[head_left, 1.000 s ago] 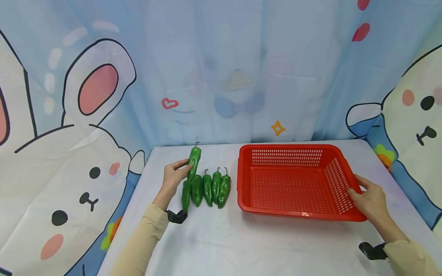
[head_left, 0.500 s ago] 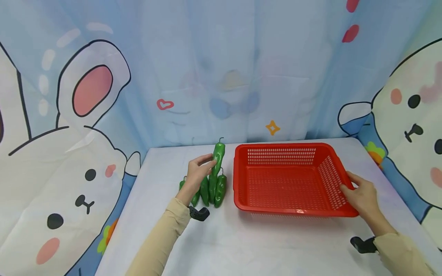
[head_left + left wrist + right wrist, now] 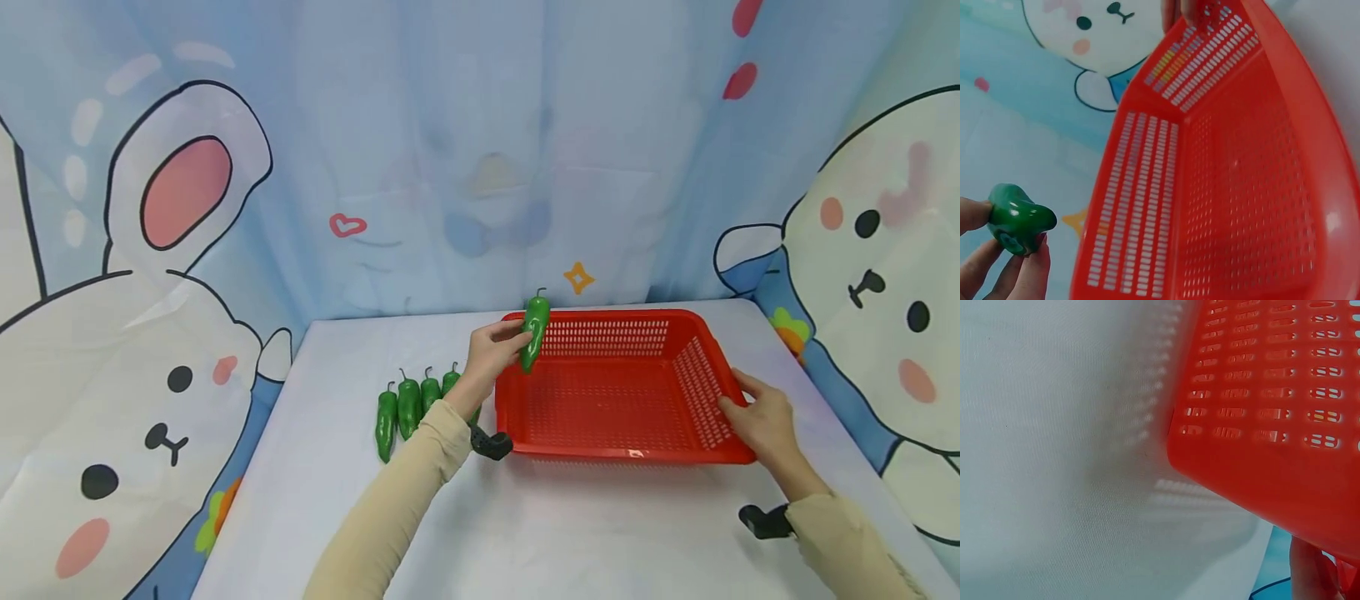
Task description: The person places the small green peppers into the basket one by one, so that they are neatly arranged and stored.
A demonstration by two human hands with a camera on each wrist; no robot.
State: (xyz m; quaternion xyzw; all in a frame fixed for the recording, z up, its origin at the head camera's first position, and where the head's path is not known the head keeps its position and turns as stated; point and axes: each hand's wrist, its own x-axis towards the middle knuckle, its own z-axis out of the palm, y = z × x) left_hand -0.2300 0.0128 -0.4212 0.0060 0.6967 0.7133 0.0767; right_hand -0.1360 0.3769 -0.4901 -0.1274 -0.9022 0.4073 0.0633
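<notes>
My left hand (image 3: 495, 354) pinches a green chili pepper (image 3: 535, 329) between thumb and fingers, stem up, over the left side of a red plastic basket (image 3: 637, 456). In the left wrist view, the pepper (image 3: 1019, 215) points its lower end toward the camera, beside the basket wall (image 3: 1141, 206). My right hand (image 3: 765, 421) grips the basket's right rim; part of that hand (image 3: 1313, 575) shows below the basket in the right wrist view. Several more green chili peppers (image 3: 386, 425) lie in a row left of the basket, some partly hidden behind my left forearm.
A white cloth covers the table (image 3: 600, 533). Behind it hangs a blue curtain (image 3: 420, 167) printed with cartoon rabbits. Black wrist cameras (image 3: 491, 443) sit on both wrists.
My left hand has carried the pepper rightward from above the row to the basket's left side. My right hand keeps its grip on the rim. The head view has shifted slightly.
</notes>
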